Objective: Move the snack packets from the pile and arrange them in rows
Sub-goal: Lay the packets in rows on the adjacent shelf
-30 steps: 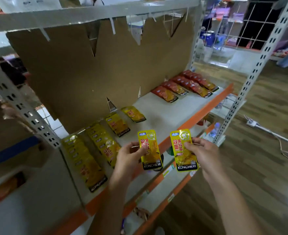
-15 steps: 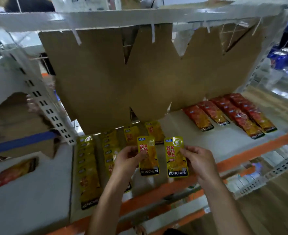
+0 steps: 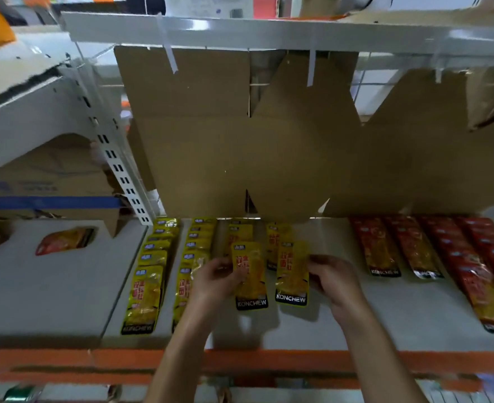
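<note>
My left hand (image 3: pixel 215 279) pinches one yellow KONCHEW snack packet (image 3: pixel 250 276) by its left edge, low over the white shelf (image 3: pixel 341 321). My right hand (image 3: pixel 334 279) pinches a second yellow packet (image 3: pixel 291 273) by its right edge. Both packets sit in front of two short yellow rows (image 3: pixel 277 235) at the back. Two longer rows of yellow packets (image 3: pixel 150 274) run front to back on the left. Rows of red packets (image 3: pixel 431 254) lie on the right.
Brown cardboard sheets (image 3: pixel 240 146) hang from the upper shelf behind the rows. An orange rail (image 3: pixel 269 359) edges the shelf front. A white box with cut-outs (image 3: pixel 51 274) showing packets stands at the left, beside a perforated upright post (image 3: pixel 118 173).
The view has swung to face the shelf squarely. Both hands have carried their yellow packets forward and down over the shelf, close in front of the two short rows.
</note>
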Available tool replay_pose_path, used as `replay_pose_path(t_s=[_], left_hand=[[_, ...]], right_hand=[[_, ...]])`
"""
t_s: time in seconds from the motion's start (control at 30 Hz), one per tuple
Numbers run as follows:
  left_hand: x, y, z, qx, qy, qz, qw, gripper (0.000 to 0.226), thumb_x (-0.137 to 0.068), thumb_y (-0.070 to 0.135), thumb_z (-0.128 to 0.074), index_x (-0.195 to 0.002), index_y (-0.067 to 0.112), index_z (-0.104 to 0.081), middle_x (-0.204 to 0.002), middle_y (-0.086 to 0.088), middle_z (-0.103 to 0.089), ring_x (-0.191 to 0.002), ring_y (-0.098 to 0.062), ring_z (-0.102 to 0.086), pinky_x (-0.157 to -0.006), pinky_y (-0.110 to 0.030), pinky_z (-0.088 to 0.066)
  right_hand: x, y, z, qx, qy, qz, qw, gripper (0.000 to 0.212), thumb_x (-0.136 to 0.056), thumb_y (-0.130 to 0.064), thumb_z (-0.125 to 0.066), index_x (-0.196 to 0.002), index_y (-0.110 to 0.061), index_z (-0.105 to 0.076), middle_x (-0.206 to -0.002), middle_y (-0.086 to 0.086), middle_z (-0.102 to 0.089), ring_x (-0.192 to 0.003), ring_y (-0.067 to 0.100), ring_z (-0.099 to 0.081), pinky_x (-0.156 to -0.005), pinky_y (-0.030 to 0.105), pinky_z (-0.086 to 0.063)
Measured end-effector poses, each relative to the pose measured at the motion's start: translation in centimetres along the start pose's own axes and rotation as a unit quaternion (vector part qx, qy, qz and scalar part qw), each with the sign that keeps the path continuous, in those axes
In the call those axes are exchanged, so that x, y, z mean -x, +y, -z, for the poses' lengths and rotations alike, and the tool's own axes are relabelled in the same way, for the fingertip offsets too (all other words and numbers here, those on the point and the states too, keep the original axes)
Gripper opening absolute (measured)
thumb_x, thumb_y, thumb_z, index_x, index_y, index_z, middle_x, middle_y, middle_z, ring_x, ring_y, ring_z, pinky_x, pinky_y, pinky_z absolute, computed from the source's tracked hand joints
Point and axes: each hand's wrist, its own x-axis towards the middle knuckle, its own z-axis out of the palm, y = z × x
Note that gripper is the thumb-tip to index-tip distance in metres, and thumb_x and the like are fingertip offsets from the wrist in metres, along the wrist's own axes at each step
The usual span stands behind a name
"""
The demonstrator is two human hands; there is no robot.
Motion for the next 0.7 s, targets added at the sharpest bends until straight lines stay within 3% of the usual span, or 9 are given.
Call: replay_pose_path(t_s=[0.1,0.37,0.57,0.7], left_hand=[[-0.2,0.3,0.0,0.006,0.013,-0.003,1.000,0.020,-0.083,0.009,-0.078,-0.101,0.007,-0.071,-0.092,-0.009,-0.076,-0.088,-0.024,-0.073,-0.076,-0.035,-0.057],[-1.1,0.9,0.4,0.031,0.043,-0.012,0.999,0.013,-0.086,0.006,-0.074,-0.093,0.015,-0.070,-0.080,-0.002,-0.075,-0.069,-0.008,-0.071,-0.054,-0.017,-0.050],[-2.2,0.8,0.6,0.009,0.048,0.004,0.999,0.017,-0.085,0.007,-0.076,-0.099,0.015,-0.072,-0.086,-0.002,-0.077,-0.084,-0.020,-0.074,-0.074,-0.035,-0.059],[-2.3,0.9,0.6,-0.010,0.052,-0.003,0.999,0.015,-0.084,0.012,-0.078,-0.091,0.023,-0.070,-0.082,0.005,-0.077,-0.081,-0.013,-0.074,-0.068,-0.028,-0.054]], right_hand=[[-1.2,-0.5,-0.6,0.035,0.004,0.022,0.999,0.020,-0.078,0.008,-0.067,-0.085,-0.009,-0.076,-0.075,0.005,-0.071,-0.055,0.003,-0.062,-0.048,0.016,-0.045],[-4.1,-0.7,-2.5,0.070,0.014,0.015,0.997,0.029,-0.076,0.007,-0.068,-0.071,-0.020,-0.076,-0.069,-0.003,-0.072,-0.066,0.013,-0.065,-0.066,0.027,-0.050],[-4.7,-0.4,-3.1,0.082,0.029,0.009,0.996,0.023,-0.077,0.005,-0.067,-0.070,-0.015,-0.076,-0.063,-0.001,-0.069,-0.060,0.014,-0.061,-0.058,0.024,-0.045],[-5.1,-0.2,-3.2,0.098,0.034,-0.003,0.995,0.014,-0.077,-0.001,-0.070,-0.078,-0.012,-0.079,-0.067,0.000,-0.072,-0.065,0.016,-0.066,-0.062,0.026,-0.050]])
